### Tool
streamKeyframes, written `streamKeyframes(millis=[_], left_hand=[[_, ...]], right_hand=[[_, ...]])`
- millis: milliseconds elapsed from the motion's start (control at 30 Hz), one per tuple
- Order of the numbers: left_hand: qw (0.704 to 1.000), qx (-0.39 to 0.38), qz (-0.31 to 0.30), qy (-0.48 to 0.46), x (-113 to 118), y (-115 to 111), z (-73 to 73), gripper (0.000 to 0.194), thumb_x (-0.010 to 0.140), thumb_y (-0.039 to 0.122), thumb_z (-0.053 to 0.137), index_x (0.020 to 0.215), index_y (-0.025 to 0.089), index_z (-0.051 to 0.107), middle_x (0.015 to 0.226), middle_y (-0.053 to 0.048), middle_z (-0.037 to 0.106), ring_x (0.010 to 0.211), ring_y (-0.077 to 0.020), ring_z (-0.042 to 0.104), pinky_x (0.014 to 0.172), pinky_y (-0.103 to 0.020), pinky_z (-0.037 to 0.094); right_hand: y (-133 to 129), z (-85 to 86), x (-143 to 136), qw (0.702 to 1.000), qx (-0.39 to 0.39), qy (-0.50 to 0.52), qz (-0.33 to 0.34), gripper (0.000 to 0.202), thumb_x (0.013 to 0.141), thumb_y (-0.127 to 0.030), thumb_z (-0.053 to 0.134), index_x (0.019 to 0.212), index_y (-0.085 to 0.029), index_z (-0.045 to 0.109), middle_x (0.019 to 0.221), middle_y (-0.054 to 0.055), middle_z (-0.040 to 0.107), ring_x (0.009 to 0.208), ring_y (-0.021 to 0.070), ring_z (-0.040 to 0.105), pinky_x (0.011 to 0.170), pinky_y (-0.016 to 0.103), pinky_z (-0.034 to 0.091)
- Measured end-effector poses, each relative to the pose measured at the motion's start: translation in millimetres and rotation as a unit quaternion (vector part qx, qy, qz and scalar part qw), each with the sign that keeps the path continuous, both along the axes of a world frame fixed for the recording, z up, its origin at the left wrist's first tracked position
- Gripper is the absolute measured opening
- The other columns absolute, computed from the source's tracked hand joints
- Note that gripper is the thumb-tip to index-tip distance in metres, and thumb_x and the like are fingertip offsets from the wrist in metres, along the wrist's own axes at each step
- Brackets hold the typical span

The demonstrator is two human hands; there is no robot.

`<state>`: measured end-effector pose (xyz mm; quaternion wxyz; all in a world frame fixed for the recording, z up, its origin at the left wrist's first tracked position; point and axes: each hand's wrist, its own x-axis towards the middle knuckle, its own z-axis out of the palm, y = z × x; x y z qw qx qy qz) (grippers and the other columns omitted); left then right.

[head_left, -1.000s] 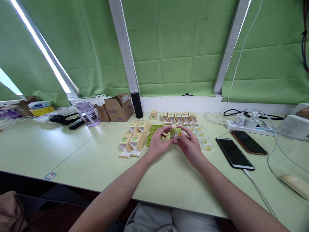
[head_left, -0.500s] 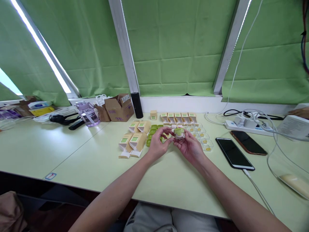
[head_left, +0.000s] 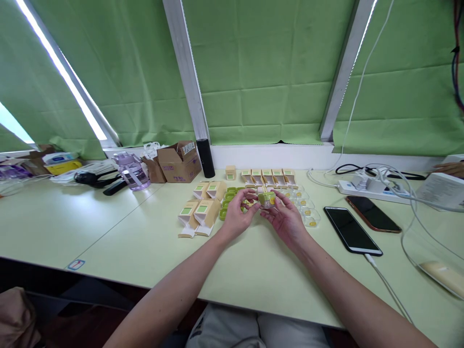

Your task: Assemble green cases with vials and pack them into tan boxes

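Observation:
A small transparent jar (head_left: 267,199) with a green lid and a yellow sticker is held up above the table, tilted. My right hand (head_left: 284,217) grips it from the right and below, between thumb and fingers. On its other side my left hand (head_left: 239,212) is curled, with thumb and fingertips at the jar's left edge. Behind my left hand stand rows of green lids (head_left: 224,203), partly hidden. To the right sit several transparent jar bottoms (head_left: 311,222) with yellow stickers. Several opened cream boxes (head_left: 207,212) with green labels lie left of my hands.
A row of cream boxes (head_left: 266,178) stands further back, beside a single small box (head_left: 230,172). Two phones (head_left: 352,229) and a power strip (head_left: 377,191) with cables lie right. A purple bottle (head_left: 132,171), cardboard box (head_left: 179,164) and black cylinder (head_left: 205,158) stand back left.
The jar has turned in my fingers, so its yellow sticker now shows on the right side. Both hands stay in nearly the same place.

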<state>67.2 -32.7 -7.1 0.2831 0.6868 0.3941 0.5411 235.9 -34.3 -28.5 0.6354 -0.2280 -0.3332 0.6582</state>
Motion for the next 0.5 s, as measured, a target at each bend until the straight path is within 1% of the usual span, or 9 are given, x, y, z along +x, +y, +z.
streamKeyframes(millis=[67, 133, 267, 333, 400, 500], left_hand=[[1.000, -0.014, -0.009, 0.000, -0.2, 1.7, -0.8, 0.038, 0.092, 0.032, 0.073, 0.125, 0.021, 0.060, 0.116, -0.012, 0.073, 0.113, -0.0232, 0.070, 0.084, -0.031, 0.055], [1.000, -0.023, -0.018, 0.002, -0.2, 3.7, -2.0, 0.044, 0.091, 0.035, 0.076, 0.129, 0.021, 0.059, 0.122, -0.013, 0.072, 0.117, -0.0244, 0.070, 0.084, -0.030, 0.055], [0.998, -0.040, -0.037, 0.006, 0.2, 6.2, -4.1, 0.058, 0.085, 0.034, 0.083, 0.136, 0.022, 0.058, 0.132, -0.014, 0.069, 0.125, -0.0275, 0.066, 0.087, -0.032, 0.055], [0.998, -0.049, -0.047, 0.007, 0.1, 6.2, -4.0, 0.066, 0.081, 0.033, 0.087, 0.140, 0.024, 0.058, 0.136, -0.014, 0.068, 0.128, -0.0290, 0.064, 0.088, -0.033, 0.055], [0.997, -0.057, -0.055, 0.010, -0.4, 5.6, -2.8, 0.071, 0.079, 0.032, 0.088, 0.143, 0.026, 0.058, 0.140, -0.013, 0.066, 0.128, -0.0287, 0.063, 0.085, -0.032, 0.055], [0.996, -0.059, -0.068, 0.016, -1.4, 5.0, -0.3, 0.069, 0.080, 0.030, 0.088, 0.143, 0.027, 0.059, 0.141, -0.012, 0.065, 0.120, -0.0257, 0.063, 0.081, -0.030, 0.054]], right_hand=[[-0.4, 0.1, -0.4, 1.000, 0.008, -0.019, -0.021, 0.050, 0.076, -0.042, 0.092, 0.119, -0.029, 0.068, 0.098, 0.001, 0.077, 0.083, 0.0181, 0.073, 0.076, 0.035, 0.063], [-0.5, -0.1, -0.8, 0.998, 0.023, -0.037, -0.044, 0.053, 0.074, -0.042, 0.093, 0.118, -0.029, 0.068, 0.103, 0.001, 0.076, 0.088, 0.0186, 0.072, 0.077, 0.035, 0.062], [-1.2, 0.1, -1.3, 0.992, 0.046, -0.076, -0.091, 0.059, 0.071, -0.043, 0.094, 0.121, -0.030, 0.066, 0.121, 0.004, 0.070, 0.099, 0.0196, 0.070, 0.082, 0.036, 0.062], [-2.0, 0.8, -1.3, 0.986, 0.056, -0.108, -0.112, 0.063, 0.069, -0.042, 0.094, 0.124, -0.030, 0.065, 0.127, 0.005, 0.069, 0.104, 0.0207, 0.069, 0.086, 0.037, 0.061], [-3.3, 2.2, -1.7, 0.978, 0.071, -0.142, -0.133, 0.067, 0.068, -0.040, 0.094, 0.127, -0.030, 0.063, 0.129, 0.007, 0.069, 0.110, 0.0229, 0.067, 0.089, 0.039, 0.060], [-6.0, 5.0, -3.3, 0.969, 0.094, -0.172, -0.151, 0.071, 0.067, -0.035, 0.093, 0.129, -0.029, 0.060, 0.129, 0.009, 0.070, 0.119, 0.0267, 0.064, 0.092, 0.042, 0.060]])
